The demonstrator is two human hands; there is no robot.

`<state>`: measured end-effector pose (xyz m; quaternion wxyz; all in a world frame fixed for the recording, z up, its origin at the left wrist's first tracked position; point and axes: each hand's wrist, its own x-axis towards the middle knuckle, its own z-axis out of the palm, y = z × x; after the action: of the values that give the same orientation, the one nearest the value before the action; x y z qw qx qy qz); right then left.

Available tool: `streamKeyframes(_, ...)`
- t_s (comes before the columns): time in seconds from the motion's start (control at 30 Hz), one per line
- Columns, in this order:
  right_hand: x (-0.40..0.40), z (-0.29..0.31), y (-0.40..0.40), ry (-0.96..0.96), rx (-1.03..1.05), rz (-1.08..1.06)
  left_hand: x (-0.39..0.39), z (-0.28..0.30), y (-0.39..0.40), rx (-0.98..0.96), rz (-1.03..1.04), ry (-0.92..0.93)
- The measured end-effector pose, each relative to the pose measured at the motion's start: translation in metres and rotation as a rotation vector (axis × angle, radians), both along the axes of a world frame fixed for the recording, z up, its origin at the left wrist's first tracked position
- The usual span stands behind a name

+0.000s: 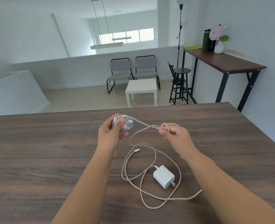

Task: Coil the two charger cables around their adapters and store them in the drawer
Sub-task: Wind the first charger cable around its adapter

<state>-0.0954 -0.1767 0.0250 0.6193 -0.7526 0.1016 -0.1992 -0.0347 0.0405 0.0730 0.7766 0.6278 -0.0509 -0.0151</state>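
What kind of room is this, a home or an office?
Probably an office lounge or loft, though a home is possible: two grey chairs by a white side table, a high table with stools, and hanging strip lights.

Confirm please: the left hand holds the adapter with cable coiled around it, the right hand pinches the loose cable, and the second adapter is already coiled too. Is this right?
Not quite. The head view shows the second adapter lying on the table with its cable loose in loops, not coiled. The rest holds: the left hand holds the coiled adapter, and the right hand pinches the loose cable.
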Motion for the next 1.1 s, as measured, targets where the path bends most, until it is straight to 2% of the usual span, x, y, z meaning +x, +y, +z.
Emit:
streamKeyframes(0.03,-0.002,0.001,-0.001,-0.015,0.123,0.016,0.002,-0.002,0.004,-0.001,0.030,0.010)
streamKeyframes(0.1,-0.006,0.004,-0.004,-0.017,0.231,-0.048,0.006,-0.007,0.012,-0.004,0.084,0.032)
streamKeyframes(0.27,-0.012,0.001,-0.012,-0.076,0.219,-0.377,0.008,-0.018,0.011,0.011,0.129,0.057)
streamKeyframes(0.37,-0.018,0.001,-0.009,-0.162,0.248,-0.382,0.011,-0.021,0.007,0.008,0.140,0.088)
streamKeyframes(0.43,-0.021,-0.001,-0.013,-0.182,0.176,-0.371,0.015,-0.022,0.007,-0.003,0.166,0.120)
streamKeyframes(0.53,-0.030,-0.006,-0.026,-0.100,-0.034,-0.278,0.017,-0.024,0.007,0.002,0.205,0.112)
streamKeyframes(0.6,-0.038,-0.010,-0.033,-0.035,-0.172,-0.134,0.017,-0.022,0.006,-0.004,0.254,0.081)
streamKeyframes(0.73,-0.042,-0.021,-0.040,0.267,-0.550,0.232,0.016,-0.009,0.004,-0.044,0.312,0.026)
streamKeyframes(0.8,-0.038,-0.034,-0.041,0.380,-0.696,0.279,0.014,-0.001,0.003,-0.056,0.304,-0.006)
streamKeyframes(0.93,-0.032,-0.042,-0.037,0.411,-0.767,0.248,0.007,0.014,0.001,-0.052,0.271,-0.088)
streamKeyframes(1.1,-0.030,-0.035,-0.032,0.337,-0.607,0.278,0.002,0.023,0.005,-0.048,0.258,-0.130)
